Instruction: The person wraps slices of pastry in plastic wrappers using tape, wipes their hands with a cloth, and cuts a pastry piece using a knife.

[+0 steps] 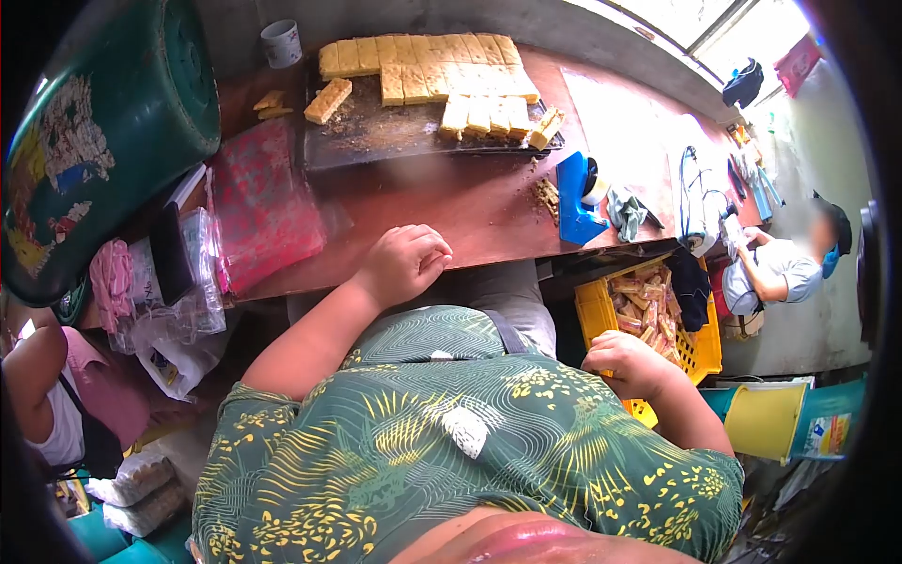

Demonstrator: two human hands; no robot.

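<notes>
My left hand (406, 266) is at the table's front edge, its fingers curled together and nothing visible in them. Its nearest flat item is a red plastic sheet (263, 202) on the left. My right hand (625, 364) is closed in a loose fist beside the yellow crate (592, 315), with nothing visible in it. Wrapped bars (646, 305) fill the crate. Beyond my hands, a dark tray (376, 141) holds rows of cut yellow cake (427, 66). One loose piece (328, 101) lies at its left, another (546, 128) at its right corner.
A blue tape dispenser (575, 202) stands on the table (423, 202), right of crumbs. A white cup (281, 43) is at the back. A large green bin (113, 122) and plastic bags (193, 291) are at left. One person (775, 268) is at right, another (85, 376) at left.
</notes>
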